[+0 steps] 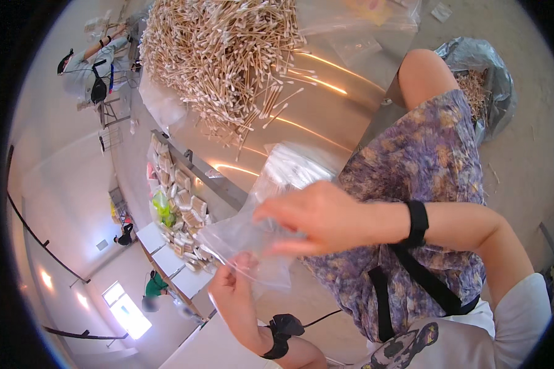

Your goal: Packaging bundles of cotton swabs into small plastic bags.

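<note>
A clear plastic bag (pixel 232 238) hangs in front of me, with the fingers of my left hand (pixel 231 284) pinching its lower edge. My right hand (pixel 326 218) is over the bag's near side, thumb and fingers apart and slightly blurred; the bag seems to lie behind the fingers, and I see nothing gripped between them. Just beyond the right hand, a stack of flat clear bags (pixel 297 165) lies at the edge of the shiny metal table (pixel 326 111). A large heap of cotton swabs (pixel 218 55) with wooden sticks covers the table's far left part.
On the left, many packed bundles of swabs (pixel 191 206) lie around a yellow-green bag (pixel 162 208). A grey plastic sack (pixel 501 92) holding loose sticks stands on the floor at right. More clear plastic film (pixel 351 31) lies on the table's far side. Other people work in the background.
</note>
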The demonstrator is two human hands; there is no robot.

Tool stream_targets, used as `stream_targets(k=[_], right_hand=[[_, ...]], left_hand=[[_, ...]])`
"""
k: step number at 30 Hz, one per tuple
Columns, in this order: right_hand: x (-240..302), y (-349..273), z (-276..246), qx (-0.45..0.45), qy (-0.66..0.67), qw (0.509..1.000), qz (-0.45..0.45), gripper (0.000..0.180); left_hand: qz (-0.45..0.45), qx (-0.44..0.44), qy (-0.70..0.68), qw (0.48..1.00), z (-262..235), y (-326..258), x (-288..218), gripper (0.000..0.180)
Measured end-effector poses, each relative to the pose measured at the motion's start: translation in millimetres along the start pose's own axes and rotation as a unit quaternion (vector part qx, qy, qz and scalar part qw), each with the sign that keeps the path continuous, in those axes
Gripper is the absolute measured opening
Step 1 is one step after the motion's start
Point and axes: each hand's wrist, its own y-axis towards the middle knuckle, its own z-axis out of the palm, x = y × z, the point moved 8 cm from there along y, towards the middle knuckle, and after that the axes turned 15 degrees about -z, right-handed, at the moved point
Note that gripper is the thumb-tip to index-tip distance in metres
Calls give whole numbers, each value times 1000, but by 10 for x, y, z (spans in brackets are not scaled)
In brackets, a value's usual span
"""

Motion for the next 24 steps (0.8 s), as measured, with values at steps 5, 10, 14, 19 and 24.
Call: stream_targets(k=[5, 10, 14, 19, 24], right_hand=[[366, -5, 365, 32, -41, 997, -56, 75], [439, 94, 445, 8, -93, 995, -20, 59], [621, 283, 772, -34, -146, 987, -56, 54], [681, 186, 670, -19, -147, 982, -114, 47], [689, 72, 703, 1, -114, 988, -104, 47]], left_hand=[[139, 131, -116, 975, 169, -85, -112, 15], [34, 175, 8, 984, 182, 98, -47, 29], [89, 172, 40, 980, 283, 32, -223, 29], [165, 202, 73, 963, 766, 87, -257, 28], [193, 178, 155, 952, 994, 173, -325, 27]])
